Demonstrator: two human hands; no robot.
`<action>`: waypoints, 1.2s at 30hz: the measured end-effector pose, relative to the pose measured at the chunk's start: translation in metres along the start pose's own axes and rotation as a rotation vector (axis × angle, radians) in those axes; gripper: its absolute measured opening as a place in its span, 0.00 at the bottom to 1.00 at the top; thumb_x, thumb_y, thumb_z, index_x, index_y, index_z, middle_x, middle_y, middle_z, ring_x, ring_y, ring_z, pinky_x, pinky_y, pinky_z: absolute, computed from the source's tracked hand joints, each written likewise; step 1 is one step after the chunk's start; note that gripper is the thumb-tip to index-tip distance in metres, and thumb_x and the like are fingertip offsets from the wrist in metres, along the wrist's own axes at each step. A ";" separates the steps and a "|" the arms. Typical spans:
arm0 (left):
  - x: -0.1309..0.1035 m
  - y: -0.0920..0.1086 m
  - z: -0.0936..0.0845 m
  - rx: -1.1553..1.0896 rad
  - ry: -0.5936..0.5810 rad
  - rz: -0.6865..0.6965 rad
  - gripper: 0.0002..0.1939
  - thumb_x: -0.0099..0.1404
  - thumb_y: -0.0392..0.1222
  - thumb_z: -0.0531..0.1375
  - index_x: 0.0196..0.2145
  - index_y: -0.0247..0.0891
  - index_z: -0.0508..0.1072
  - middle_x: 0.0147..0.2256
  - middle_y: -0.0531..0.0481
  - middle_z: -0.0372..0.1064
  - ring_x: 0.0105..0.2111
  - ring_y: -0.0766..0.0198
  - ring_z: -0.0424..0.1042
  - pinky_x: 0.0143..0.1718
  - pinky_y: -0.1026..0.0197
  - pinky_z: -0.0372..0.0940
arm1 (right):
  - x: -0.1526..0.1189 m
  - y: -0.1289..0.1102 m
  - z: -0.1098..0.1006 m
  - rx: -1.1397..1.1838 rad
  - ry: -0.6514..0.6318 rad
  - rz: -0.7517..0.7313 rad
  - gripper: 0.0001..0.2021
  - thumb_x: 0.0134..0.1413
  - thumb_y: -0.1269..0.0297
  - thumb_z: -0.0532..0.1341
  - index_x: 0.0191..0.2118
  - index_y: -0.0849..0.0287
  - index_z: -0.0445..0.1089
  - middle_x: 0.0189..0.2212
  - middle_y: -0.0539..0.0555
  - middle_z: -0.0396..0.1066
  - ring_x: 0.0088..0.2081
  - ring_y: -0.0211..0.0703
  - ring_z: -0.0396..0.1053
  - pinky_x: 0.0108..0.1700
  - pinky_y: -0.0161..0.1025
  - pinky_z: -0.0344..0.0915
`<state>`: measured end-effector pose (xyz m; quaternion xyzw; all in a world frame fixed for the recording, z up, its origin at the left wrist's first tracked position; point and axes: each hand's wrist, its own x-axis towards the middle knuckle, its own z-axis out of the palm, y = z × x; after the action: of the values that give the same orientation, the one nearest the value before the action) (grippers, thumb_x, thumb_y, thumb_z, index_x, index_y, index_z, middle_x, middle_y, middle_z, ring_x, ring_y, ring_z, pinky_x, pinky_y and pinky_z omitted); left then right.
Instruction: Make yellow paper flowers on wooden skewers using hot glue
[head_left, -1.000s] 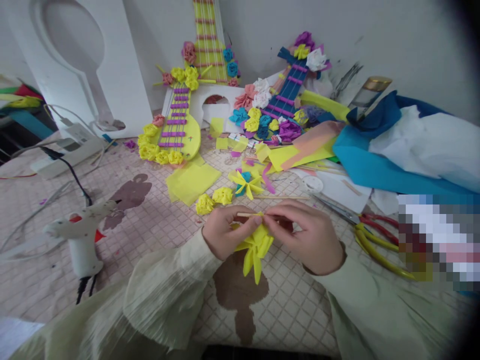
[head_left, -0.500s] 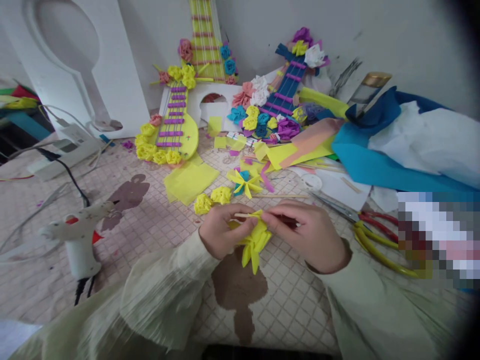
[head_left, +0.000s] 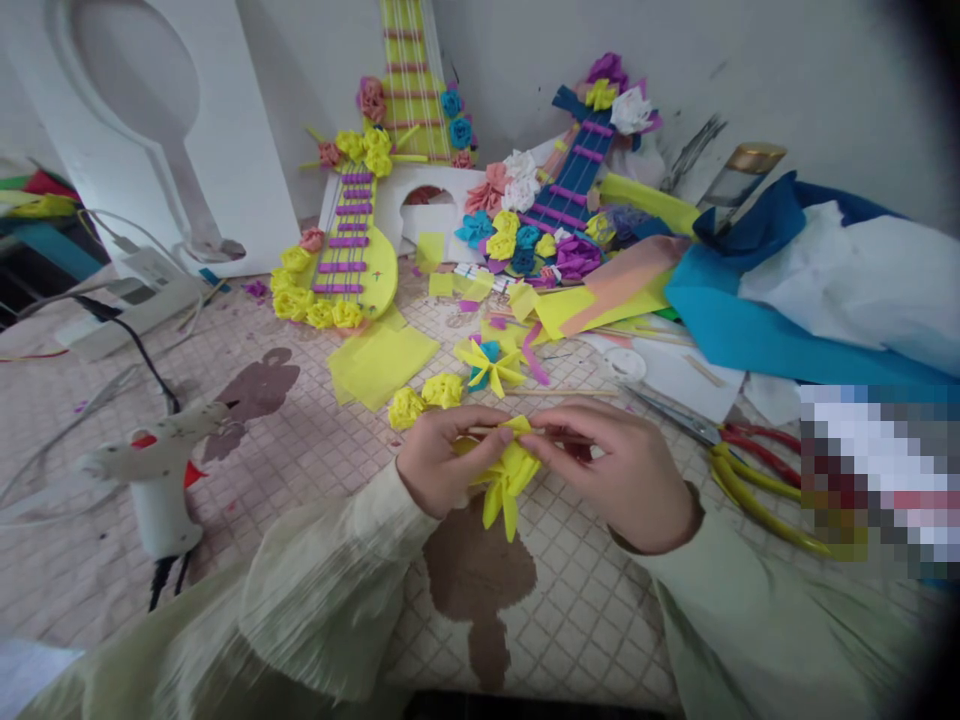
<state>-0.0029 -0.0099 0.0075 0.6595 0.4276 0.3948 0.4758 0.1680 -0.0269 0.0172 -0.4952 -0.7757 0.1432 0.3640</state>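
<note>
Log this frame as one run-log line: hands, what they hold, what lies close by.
left hand: gripping yellow paper flower | right hand: pinching thin stick at flower | nearby: glue gun, scissors

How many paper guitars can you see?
3: a yellow guitar leaning left, a tall yellow one behind it, a blue one to the right. More may be hidden.

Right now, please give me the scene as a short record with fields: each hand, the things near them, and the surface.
left hand: pinches the yellow paper flower and a thin wooden stick
right hand: pinches the same flower from the other side
in front of the hands: two yellow paper roses, a yellow and blue paper star
left side: white hot glue gun, standing upright
right side: scissors with red and yellow handles
surface: checked tablecloth
</note>
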 end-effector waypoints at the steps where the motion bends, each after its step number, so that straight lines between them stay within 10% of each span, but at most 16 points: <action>1: 0.000 0.001 0.000 0.009 0.005 0.015 0.09 0.56 0.40 0.58 0.32 0.32 0.75 0.28 0.47 0.75 0.27 0.66 0.72 0.28 0.68 0.66 | 0.001 0.001 -0.001 0.006 -0.025 0.013 0.07 0.49 0.63 0.59 0.30 0.62 0.70 0.26 0.52 0.70 0.25 0.33 0.65 0.27 0.31 0.62; 9: -0.002 -0.001 -0.002 0.052 0.027 0.042 0.09 0.57 0.40 0.56 0.33 0.35 0.75 0.28 0.49 0.74 0.27 0.66 0.71 0.28 0.67 0.65 | 0.007 -0.001 -0.007 0.021 -0.216 0.083 0.13 0.53 0.62 0.55 0.24 0.61 0.72 0.19 0.50 0.64 0.22 0.33 0.60 0.24 0.33 0.57; 36: 0.001 -0.002 0.000 0.014 0.046 0.013 0.10 0.54 0.39 0.59 0.34 0.32 0.72 0.33 0.45 0.74 0.33 0.62 0.73 0.35 0.63 0.69 | 0.004 0.002 -0.006 0.038 -0.156 0.097 0.07 0.51 0.66 0.57 0.28 0.60 0.71 0.26 0.51 0.69 0.24 0.33 0.63 0.26 0.33 0.61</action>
<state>-0.0029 -0.0087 0.0059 0.6564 0.4366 0.4101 0.4587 0.1722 -0.0232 0.0216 -0.5125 -0.7741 0.2133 0.3043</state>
